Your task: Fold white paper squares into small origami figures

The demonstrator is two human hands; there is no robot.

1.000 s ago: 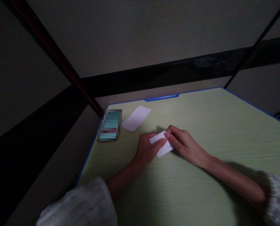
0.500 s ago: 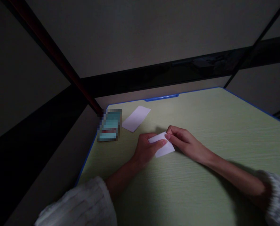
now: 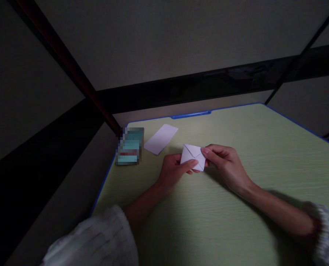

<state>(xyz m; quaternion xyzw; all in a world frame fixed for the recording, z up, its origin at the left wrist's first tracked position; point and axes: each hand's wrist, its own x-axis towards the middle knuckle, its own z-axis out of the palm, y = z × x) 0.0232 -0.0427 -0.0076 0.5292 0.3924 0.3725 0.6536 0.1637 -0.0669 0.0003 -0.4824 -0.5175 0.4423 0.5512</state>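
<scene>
A small square of folded white paper [image 3: 191, 154] is held up between my two hands, above the table. Crease lines or flap edges cross at its middle. My left hand [image 3: 173, 169] grips its left and lower side, thumb on top and fingers underneath. On the right edge, my right hand [image 3: 225, 162] pinches the paper between thumb and fingers. A second piece of white paper [image 3: 161, 139], longer and flat, lies on the table beyond my left hand.
The light green table [image 3: 258, 155] has a blue edge and a blue raised strip [image 3: 191, 115] at its far side. A blurred-out rectangular object, teal on its face [image 3: 129, 146], lies at the left edge. Dark-banded panels [image 3: 181, 88] stand behind the table.
The folded paper has been turned and now shows its crossed flap lines. My right hand has shifted slightly right, from the top corner to the right edge.
</scene>
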